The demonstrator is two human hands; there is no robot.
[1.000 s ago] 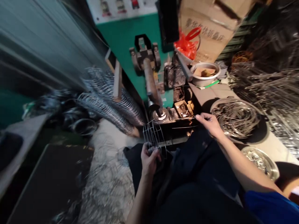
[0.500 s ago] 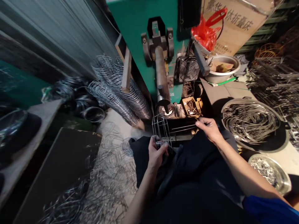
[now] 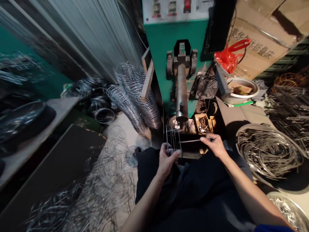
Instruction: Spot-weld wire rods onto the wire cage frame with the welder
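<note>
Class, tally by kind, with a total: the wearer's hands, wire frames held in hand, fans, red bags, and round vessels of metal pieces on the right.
Hands: 2 (left hand, right hand)
Wire frame: 1
Fan: 1
Red bag: 1
Round vessels: 2 (large pan, metal bowl)
Total: 7

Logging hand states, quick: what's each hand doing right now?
Left hand: closed, holding a wire frame.
Right hand: closed, pinching a thin metal rod between thumb and fingers.
</note>
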